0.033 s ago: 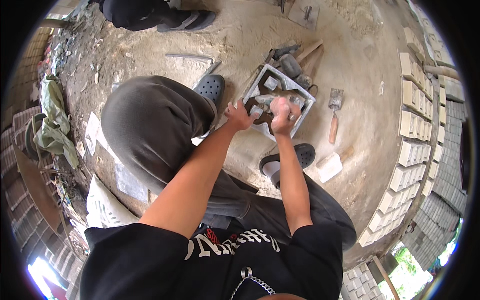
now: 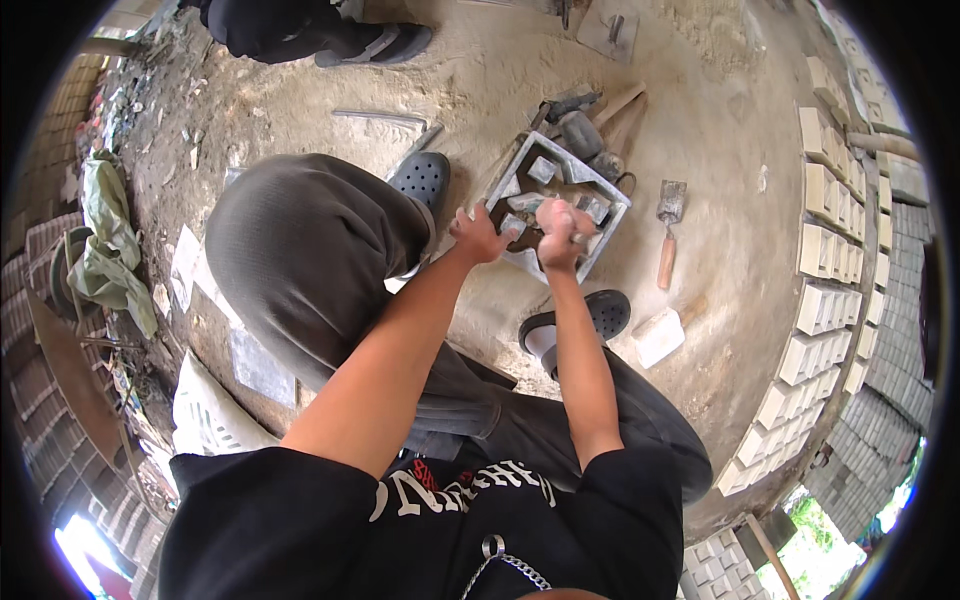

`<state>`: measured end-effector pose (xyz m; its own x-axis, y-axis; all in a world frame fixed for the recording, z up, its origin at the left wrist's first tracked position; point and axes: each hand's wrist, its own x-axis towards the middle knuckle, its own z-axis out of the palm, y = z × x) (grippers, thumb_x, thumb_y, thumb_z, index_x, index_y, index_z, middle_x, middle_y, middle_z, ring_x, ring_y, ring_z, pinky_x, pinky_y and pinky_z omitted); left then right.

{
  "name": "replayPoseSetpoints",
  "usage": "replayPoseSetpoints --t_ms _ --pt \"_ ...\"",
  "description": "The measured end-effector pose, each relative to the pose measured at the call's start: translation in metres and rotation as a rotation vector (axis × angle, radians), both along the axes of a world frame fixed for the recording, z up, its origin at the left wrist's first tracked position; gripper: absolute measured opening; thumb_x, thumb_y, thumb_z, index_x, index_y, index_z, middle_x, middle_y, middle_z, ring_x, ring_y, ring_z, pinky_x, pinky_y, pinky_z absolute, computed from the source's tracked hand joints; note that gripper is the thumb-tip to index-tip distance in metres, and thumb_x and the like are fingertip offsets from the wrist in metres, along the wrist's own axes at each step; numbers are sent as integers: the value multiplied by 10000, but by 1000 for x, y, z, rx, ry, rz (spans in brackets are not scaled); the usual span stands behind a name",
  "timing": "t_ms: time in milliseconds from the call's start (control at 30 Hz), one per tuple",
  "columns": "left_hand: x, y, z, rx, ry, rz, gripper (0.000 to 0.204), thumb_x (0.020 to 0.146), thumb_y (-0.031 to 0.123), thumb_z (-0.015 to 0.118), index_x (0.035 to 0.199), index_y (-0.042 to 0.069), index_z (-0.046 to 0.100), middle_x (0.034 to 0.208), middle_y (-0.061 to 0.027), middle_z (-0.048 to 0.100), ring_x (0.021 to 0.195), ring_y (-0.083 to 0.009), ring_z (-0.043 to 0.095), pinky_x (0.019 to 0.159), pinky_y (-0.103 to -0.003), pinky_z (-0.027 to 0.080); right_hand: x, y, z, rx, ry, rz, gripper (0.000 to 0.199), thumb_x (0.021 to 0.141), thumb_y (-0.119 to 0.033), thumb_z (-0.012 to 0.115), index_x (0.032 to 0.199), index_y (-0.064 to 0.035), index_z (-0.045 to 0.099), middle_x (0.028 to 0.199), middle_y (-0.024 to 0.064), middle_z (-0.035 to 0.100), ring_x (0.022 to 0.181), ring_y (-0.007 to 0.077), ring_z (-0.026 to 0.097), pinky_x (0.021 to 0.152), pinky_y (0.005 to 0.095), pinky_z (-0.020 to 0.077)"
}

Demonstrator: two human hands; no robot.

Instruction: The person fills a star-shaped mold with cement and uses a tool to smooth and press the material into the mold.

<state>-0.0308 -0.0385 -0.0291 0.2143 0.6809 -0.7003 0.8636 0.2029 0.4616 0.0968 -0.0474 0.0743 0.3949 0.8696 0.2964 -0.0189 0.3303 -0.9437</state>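
Observation:
A square grey mould frame [image 2: 612, 238] lies on the ground before me, with several grey block-shaped pieces [image 2: 543, 170] and darker loose material inside it. My left hand [image 2: 478, 236] is at the mould's near left side, fingers bent over the wall and thumb toward the inside, by one of the pieces. Over the middle of the mould is my right hand [image 2: 563, 232], closed in a fist and a little blurred. What it grips is mostly hidden. A greyish piece shows beside its fingers, but I cannot tell whether it is held.
A wooden-handled trowel [image 2: 667, 258] lies right of the mould, and a white flat-ended tool [image 2: 659, 337] nearer me. Dusty tools [image 2: 580, 132] lie behind it. A flat float [image 2: 608, 32] is farther off. Pale blocks [image 2: 828, 250] line the right. Another person's foot [image 2: 395, 45] is at far left.
My right fist has shifted slightly left and looks more blurred, its grip turned a little. My left hand stays at the mould's side.

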Motion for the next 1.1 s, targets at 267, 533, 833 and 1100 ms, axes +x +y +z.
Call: replayPoseSetpoints --t_ms 267,533,833,1100 --pt "-6 -2 -2 -23 -23 -21 1073 697 722 593 1386 11 178 1383 -411 147 1269 -570 243 1037 -577 250 9 -5 0 -103 240 8 348 874 -99 427 549 -30 325 505 2 343 444 90 300 423 287 236" --pt "-9 -9 -15 48 -16 -96 1106 681 709 619 1411 34 134 1363 -415 166 1284 -561 206 1039 -583 226 1 22 -15 -275 113 95 360 888 -137 418 555 -24 346 495 -3 335 454 83 307 434 297 227" --pt "-11 -7 -23 132 -118 -116 1062 708 628 633 1394 -21 148 1322 -391 223 1254 -532 216 1030 -598 181 1 27 -29 -213 -109 19 352 885 -100 407 548 -22 348 505 -24 342 468 80 322 447 285 240" --pt "-6 -5 -5 64 -141 -115 1098 693 598 672 1417 6 98 1357 -376 206 1274 -542 201 1043 -601 178 -4 26 -23 -196 291 -112 359 879 -119 437 537 -57 350 506 -26 364 464 59 331 440 254 235"
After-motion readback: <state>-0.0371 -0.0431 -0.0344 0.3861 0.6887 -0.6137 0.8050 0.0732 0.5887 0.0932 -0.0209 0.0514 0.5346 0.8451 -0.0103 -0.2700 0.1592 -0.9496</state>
